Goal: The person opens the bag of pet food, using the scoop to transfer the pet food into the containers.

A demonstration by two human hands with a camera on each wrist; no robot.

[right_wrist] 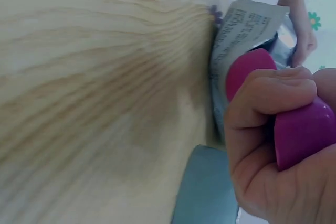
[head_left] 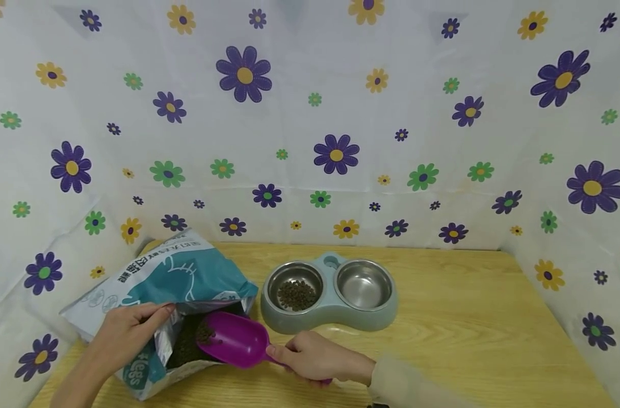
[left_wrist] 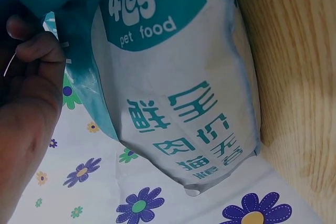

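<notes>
My right hand [head_left: 317, 357] grips the handle of a magenta scoop [head_left: 246, 340]. The scoop's front end reaches into the mouth of a teal and white pet food bag [head_left: 157, 280], with some brown kibble [head_left: 206, 334] near its tip. In the right wrist view, curled fingers [right_wrist: 257, 108] wrap the scoop's handle. The bag lies on its side at the left, its mouth toward the right. My left hand [head_left: 128, 334] pinches the upper edge of that mouth between thumb and fingers and holds it up. More kibble shows inside the bag.
Behind the scoop stands a blue-grey double bowl holder [head_left: 289, 326]. Its left steel bowl [head_left: 317, 277] has kibble in it; the right steel bowl [head_left: 363, 286] shows bare metal. A flower-printed sheet [head_left: 284, 124] hangs around the wooden table [head_left: 458, 317] at the back and sides.
</notes>
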